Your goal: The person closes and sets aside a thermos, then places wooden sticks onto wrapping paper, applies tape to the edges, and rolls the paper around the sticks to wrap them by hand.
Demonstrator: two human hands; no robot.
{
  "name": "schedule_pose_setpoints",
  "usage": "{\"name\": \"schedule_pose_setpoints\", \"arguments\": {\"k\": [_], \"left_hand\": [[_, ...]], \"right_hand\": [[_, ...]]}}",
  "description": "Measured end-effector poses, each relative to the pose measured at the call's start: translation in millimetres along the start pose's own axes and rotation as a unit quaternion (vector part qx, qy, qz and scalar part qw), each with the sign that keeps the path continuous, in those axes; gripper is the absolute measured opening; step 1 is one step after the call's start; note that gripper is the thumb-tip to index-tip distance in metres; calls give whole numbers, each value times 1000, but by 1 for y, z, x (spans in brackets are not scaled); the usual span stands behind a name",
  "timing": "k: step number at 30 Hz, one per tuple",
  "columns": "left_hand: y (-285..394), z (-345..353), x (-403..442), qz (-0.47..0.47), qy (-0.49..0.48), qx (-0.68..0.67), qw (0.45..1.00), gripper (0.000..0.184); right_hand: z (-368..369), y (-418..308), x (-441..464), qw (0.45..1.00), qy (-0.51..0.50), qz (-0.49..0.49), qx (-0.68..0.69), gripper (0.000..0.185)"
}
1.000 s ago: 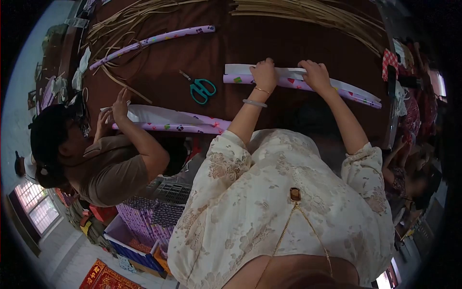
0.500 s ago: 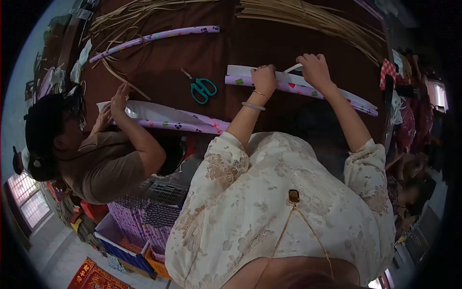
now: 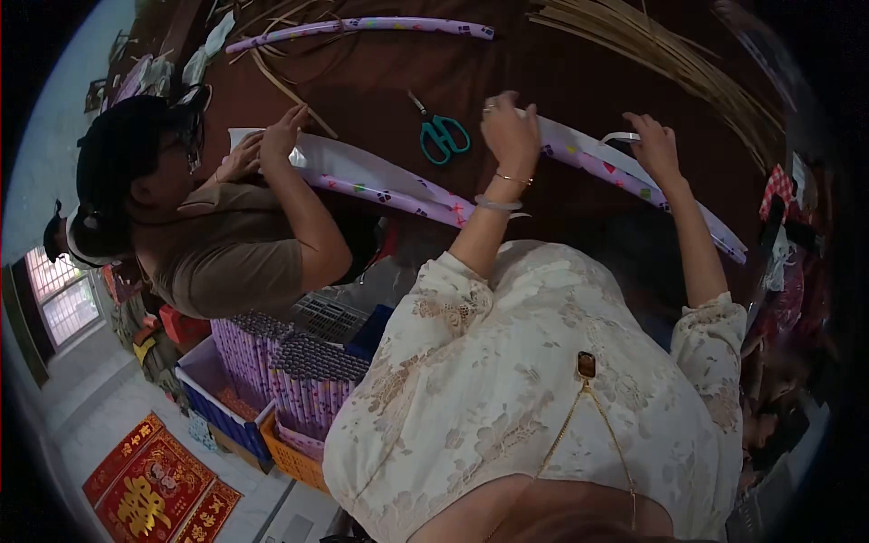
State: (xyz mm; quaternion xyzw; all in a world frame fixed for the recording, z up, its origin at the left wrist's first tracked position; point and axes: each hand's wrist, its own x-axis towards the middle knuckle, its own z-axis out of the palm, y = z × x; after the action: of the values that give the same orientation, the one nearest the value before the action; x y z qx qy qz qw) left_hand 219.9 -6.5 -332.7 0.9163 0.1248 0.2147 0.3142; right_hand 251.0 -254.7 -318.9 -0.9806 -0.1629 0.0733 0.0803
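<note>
A long purple patterned roll with a white strip along its edge (image 3: 593, 167) lies across the brown cloth in front of me. My left hand (image 3: 510, 134) rests over its left end, fingers bent around the edge. A narrow white strip (image 3: 620, 137) rises from the roll to my right hand (image 3: 654, 149), which pinches its end just above the roll. Teal-handled scissors (image 3: 444, 138) lie left of my left hand. At the left, a co-worker's hands (image 3: 262, 149) press on another purple sheet (image 3: 362, 185), partly rolled, with its white inside showing.
A finished-looking purple roll (image 3: 362, 25) lies at the back. Brown strips (image 3: 661, 63) are bundled at the back right. The co-worker (image 3: 226, 244) sits at my left. Below stand a blue crate (image 3: 217, 385) and an orange crate (image 3: 299, 462) with many patterned tubes.
The camera view has turned, shifting the table scene rightward. My right hand has drawn away from my left and lifted the white strip off the roll. My left hand now covers the roll's left end.
</note>
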Motion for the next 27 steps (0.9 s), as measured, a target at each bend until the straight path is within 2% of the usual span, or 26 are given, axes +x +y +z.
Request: {"name": "schedule_pose_setpoints", "arguments": {"k": [2, 4, 6, 7, 10, 11, 12, 13, 14, 16, 17, 19, 20, 22, 23, 24, 25, 26, 27], "left_hand": [[-33, -13, 8, -66, 46, 98, 992, 51], [-57, -28, 10, -163, 29, 148, 975, 73], [-70, -31, 2, -201, -9, 257, 945, 87], [-76, -33, -2, -226, -52, 259, 938, 91], [-90, -38, -3, -195, -121, 227, 946, 90], [-91, -39, -2, -186, -112, 219, 951, 88], [-92, -41, 0, -176, -100, 208, 957, 87], [-95, -44, 1, -165, -89, 196, 962, 86], [-99, -46, 5, -207, -79, 114, 969, 87], [-83, -60, 9, -286, -144, -128, 938, 90], [-61, -66, 9, -288, -200, -156, 923, 92], [-43, -59, -13, -306, -237, -247, 889, 94], [-32, -58, -25, -308, -267, -311, 859, 88], [32, -72, -35, -412, -267, -463, 738, 73], [23, -64, -42, -412, -305, -501, 698, 54], [33, -64, -44, -432, -307, -449, 720, 51], [45, -61, -46, -449, -308, -397, 739, 47], [49, -53, -55, -420, -293, -399, 761, 31], [51, -46, -62, -385, -302, -393, 778, 32]], "right_hand": [[1, 3, 0, 1000, -2, -8, 5, 49], [2, 6, -2, 1000, -3, -16, 5, 54], [3, 9, -4, 1000, -6, -18, -17, 65], [0, 7, -6, 1000, -5, -13, -16, 65], [-13, -9, -14, 994, 103, -25, -13, 72], [-22, -19, -16, 989, 148, -26, 4, 73], [-29, -31, -22, 980, 179, -33, 76, 60], [-34, -49, -31, 970, 168, -23, 173, 51], [-38, -69, -40, 949, 160, -13, 270, 42], [-39, -108, -61, 928, 115, -101, 339, 29], [-45, -127, -69, 916, 134, -142, 351, 27], [-48, -148, -77, 900, 159, -207, 348, 24], [-43, -152, -77, 898, 169, -232, 332, 24], [-34, -153, -80, 903, 194, -212, 321, 24], [-32, -151, -84, 925, 191, -167, 284, 26], [-30, -147, -87, 943, 187, -122, 246, 27], [-27, -142, -89, 943, 190, -117, 246, 27], [-24, -136, -93, 958, 179, -74, 212, 30], [-19, -130, -96, 969, 166, -31, 179, 33]]}}
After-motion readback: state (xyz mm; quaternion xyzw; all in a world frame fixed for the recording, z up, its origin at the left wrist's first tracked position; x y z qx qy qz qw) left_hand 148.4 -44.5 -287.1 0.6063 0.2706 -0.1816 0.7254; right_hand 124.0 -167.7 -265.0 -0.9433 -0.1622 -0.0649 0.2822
